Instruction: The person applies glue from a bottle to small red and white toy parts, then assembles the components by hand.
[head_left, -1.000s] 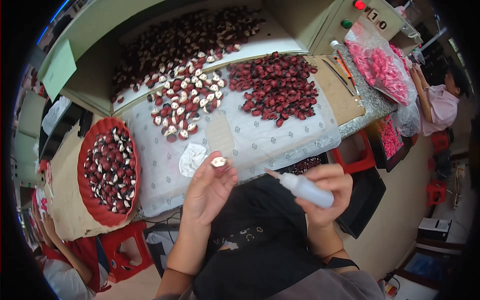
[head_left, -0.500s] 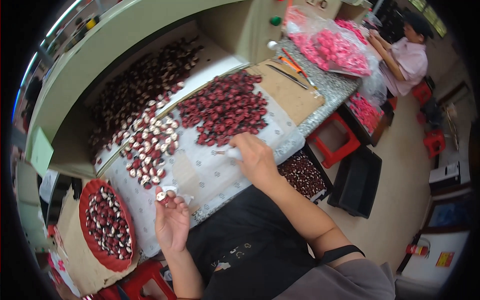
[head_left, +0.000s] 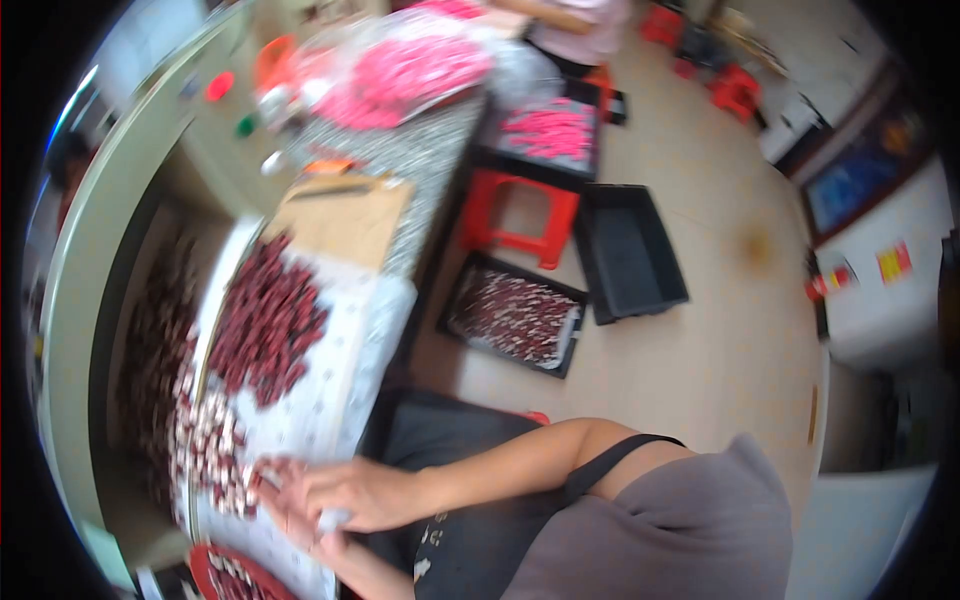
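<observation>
My two hands meet at the lower left, over the paper-covered bench, all smeared by motion. My right hand [head_left: 365,495] lies across my left and closes on a small rounded white object [head_left: 334,519]. Below and beside it, my left hand [head_left: 292,515] reaches toward the pile of white-and-red pieces [head_left: 212,440]; whether its blurred fingers hold one of these small pieces cannot be made out. Farther along the paper lies a heap of dark red pieces [head_left: 265,320]. A red scalloped bowl [head_left: 205,565] of similar pieces shows at the lower edge.
A pale hood [head_left: 75,350] arches over more pieces. A cardboard sheet [head_left: 335,222] and a bag of pink pieces [head_left: 420,75] lie farther along the bench. Beside the bench stand a red stool [head_left: 520,240], a filled tray [head_left: 512,312] and a black bin [head_left: 630,250]. A co-worker [head_left: 580,25] is beyond.
My view has swung right, so the bench now sits at the left. My right hand has left the dark red heap and come together with my left, which was holding up a red-and-white piece.
</observation>
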